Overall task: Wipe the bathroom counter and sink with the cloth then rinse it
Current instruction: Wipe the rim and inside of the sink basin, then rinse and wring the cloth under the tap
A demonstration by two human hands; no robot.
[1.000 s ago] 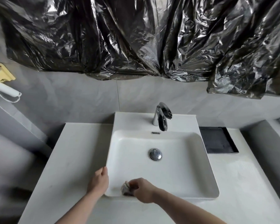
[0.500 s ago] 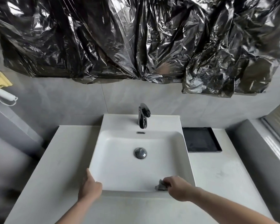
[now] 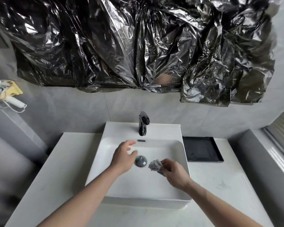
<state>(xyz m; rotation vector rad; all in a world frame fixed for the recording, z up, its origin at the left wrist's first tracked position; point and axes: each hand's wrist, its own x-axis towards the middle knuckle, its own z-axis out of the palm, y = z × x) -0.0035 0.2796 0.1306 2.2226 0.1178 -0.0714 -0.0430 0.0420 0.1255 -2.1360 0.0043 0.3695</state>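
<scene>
A white square sink (image 3: 95, 163) sits on a pale counter (image 3: 52, 169). My right hand (image 3: 174, 172) is over the basin, right of the chrome drain (image 3: 140, 161), shut on a small crumpled grey cloth (image 3: 155, 165). My left hand (image 3: 124, 154) hovers above the basin left of the drain, fingers spread and slightly blurred, holding nothing, stretched toward the back wall below the black faucet (image 3: 143, 123).
A black tray (image 3: 202, 149) lies on the counter right of the sink. Crumpled black plastic (image 3: 138, 46) covers the wall above. A white and yellow tool (image 3: 10, 95) hangs at the left wall. A window ledge (image 3: 279, 158) runs along the right.
Both hands left the sink's front rim. The right hand carried the cloth into the basin beside the drain. The left hand let go of the rim and reached forward over the basin.
</scene>
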